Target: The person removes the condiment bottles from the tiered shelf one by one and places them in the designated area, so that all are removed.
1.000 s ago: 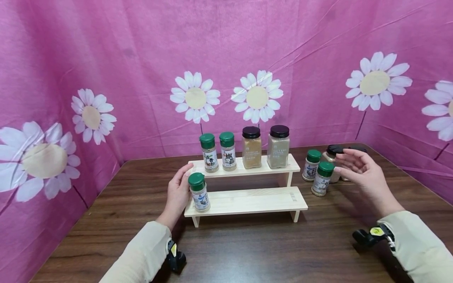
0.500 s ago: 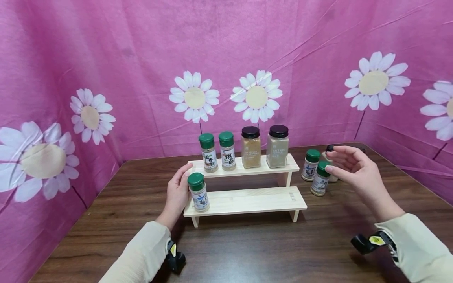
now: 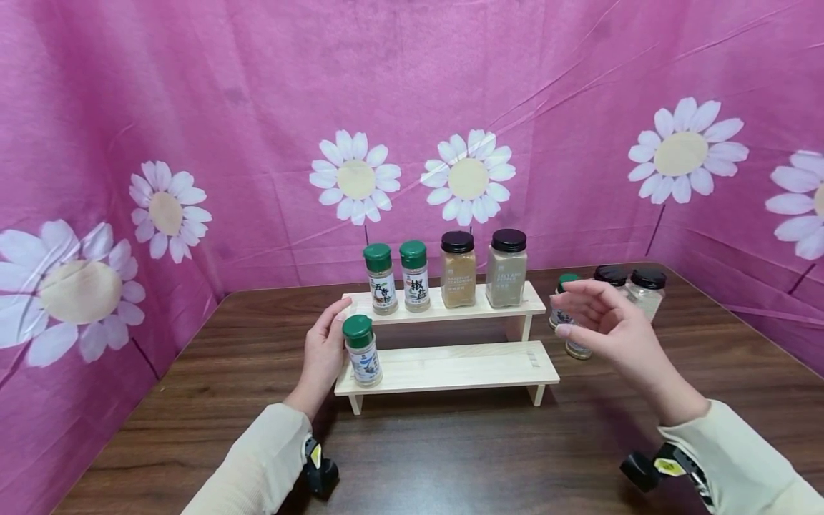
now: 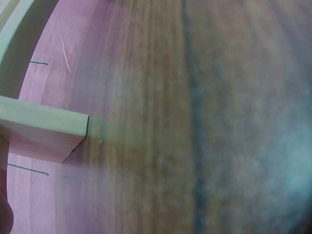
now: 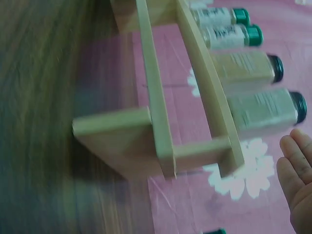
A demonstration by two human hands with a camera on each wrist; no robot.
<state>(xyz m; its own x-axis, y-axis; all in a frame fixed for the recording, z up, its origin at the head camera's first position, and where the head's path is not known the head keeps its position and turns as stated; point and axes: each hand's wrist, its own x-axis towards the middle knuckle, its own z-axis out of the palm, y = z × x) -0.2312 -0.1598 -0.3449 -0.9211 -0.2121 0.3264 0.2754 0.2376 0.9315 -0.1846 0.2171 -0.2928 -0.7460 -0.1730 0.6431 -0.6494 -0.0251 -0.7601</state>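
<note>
A two-tier pale wooden rack (image 3: 450,366) stands on the table. My left hand (image 3: 324,350) grips the left end of its upper tier, partly hidden behind a green-capped spice jar (image 3: 363,352) on the lower tier. On the upper tier are two green-capped spice jars (image 3: 382,282) and two black-capped square spice jars (image 3: 458,272). My right hand (image 3: 614,332) hovers right of the rack, fingers apart and loosely bent, holding nothing. Behind it, two green-capped jars (image 3: 568,280) are partly hidden. In the right wrist view, the right fingers (image 5: 292,170) point toward the rack.
Two more black-capped jars (image 3: 646,290) stand at the table's back right. The brown wooden table (image 3: 450,458) extends in front of the rack. A pink cloth (image 3: 257,143) with daisies hangs behind and at both sides.
My right hand has moved left and slightly down, from the black-capped jars to in front of the green-capped ones, uncovering the black-capped pair. The left hand and rack have stayed put.
</note>
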